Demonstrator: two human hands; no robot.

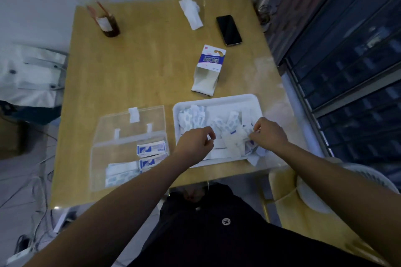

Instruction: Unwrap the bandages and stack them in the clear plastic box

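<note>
A white tray [217, 99] on the wooden table holds a heap of wrapped bandages [195, 116] and loose white wrapper papers [233, 144]. Left of it stands the clear plastic box [121, 128] with its lid open; blue-and-white bandage packs [152, 148] and unwrapped bandages [120, 171] lie inside. My left hand [196, 143] hovers over the tray's near left part, fingers curled. My right hand [269, 134] is over the tray's right side, fingertips pinched at a small paper piece. What either hand holds is too small and blurred to tell.
An opened bandage carton [209, 70] lies behind the tray. A black phone [229, 30], a crumpled tissue [191, 12] and a dark bottle [108, 24] sit at the far side. A yellow chair [288, 199] stands at my right, past the table's near edge.
</note>
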